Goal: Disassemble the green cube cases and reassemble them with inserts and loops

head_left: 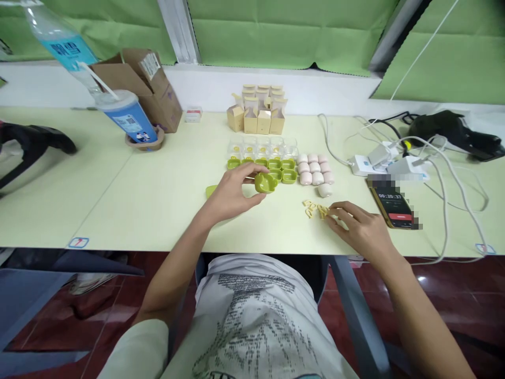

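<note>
My left hand [236, 192] is closed on a small green plastic cup-shaped piece [265, 182], held above the table. Its thumb is below and the fingers are above. Several similar green pieces [289, 176] stand in rows behind it, and part of another green piece [211, 190] shows beside my left wrist. My right hand [357, 226] is lowered to a little heap of small yellow plastic pieces [310, 210], thumb and forefinger pinched at one of them. Behind the heap are several round white and pale pink pieces [314, 167], with one white round piece [325, 190] in front.
Clear plastic covers [262, 147] stand in rows behind the green pieces, and small open cardboard boxes [258, 120] are by the wall. A phone [394, 202] and a power strip [369, 165] with loose cables lie right. A blue cup [132, 121] and brown carton [158, 89] stand left.
</note>
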A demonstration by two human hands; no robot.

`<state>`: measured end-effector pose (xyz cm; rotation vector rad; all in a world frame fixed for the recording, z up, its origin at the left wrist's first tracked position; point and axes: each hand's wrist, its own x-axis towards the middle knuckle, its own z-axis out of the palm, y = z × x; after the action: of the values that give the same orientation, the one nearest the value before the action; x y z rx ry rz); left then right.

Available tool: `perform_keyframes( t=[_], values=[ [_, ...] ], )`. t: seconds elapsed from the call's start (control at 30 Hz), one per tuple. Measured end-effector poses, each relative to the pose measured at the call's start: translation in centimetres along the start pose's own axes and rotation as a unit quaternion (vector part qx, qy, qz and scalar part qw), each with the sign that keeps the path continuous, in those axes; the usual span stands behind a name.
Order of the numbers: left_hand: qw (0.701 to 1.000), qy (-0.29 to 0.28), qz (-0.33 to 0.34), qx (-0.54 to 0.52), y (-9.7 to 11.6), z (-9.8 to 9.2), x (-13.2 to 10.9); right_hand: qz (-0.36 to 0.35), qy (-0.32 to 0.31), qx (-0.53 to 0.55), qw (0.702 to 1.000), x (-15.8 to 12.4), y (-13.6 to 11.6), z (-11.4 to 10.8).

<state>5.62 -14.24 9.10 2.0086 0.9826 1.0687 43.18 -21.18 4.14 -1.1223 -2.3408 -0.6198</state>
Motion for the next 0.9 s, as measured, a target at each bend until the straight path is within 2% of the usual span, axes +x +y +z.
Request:
perform_keyframes(
  t=[0.13,0.27,0.33,0.43,0.53,0.63,0.77,0.9],
  values=[
    [1.000,0.007,-0.023,0.015,-0.3,-0.2,0.0,-0.007,-0.012,0.057,0.998,1.1,-0.3,-0.8],
    [1.000,0.005,-0.029,0.002,-0.6,0.2,0.0,0.032,0.047,0.210,0.976,5.5,-3.0,-0.9],
    [1.000,-0.008,-0.029,0.007,-0.7,0.3,0.0,0.016,0.052,0.255,0.965,8.3,-4.9,0.2],
    [0.998,-0.040,-0.028,0.025,-1.0,0.1,-0.2,-0.016,0.003,0.282,0.959,11.4,-6.8,2.8],
    [0.997,-0.058,-0.035,0.048,-1.8,-0.8,-0.3,-0.046,-0.036,0.312,0.948,13.2,-7.2,5.3],
    [0.989,-0.061,-0.036,0.127,-2.7,-2.1,-0.7,-0.067,-0.046,0.346,0.935,14.3,-6.4,7.2],
    [0.963,-0.044,-0.038,0.263,-3.4,-4.6,-1.6,-0.050,-0.055,0.289,0.954,15.7,-5.2,9.0],
    [0.939,-0.104,-0.104,0.310,-4.0,-6.6,-2.0,-0.054,-0.078,0.184,0.978,16.1,-4.8,10.5]
  ],
)
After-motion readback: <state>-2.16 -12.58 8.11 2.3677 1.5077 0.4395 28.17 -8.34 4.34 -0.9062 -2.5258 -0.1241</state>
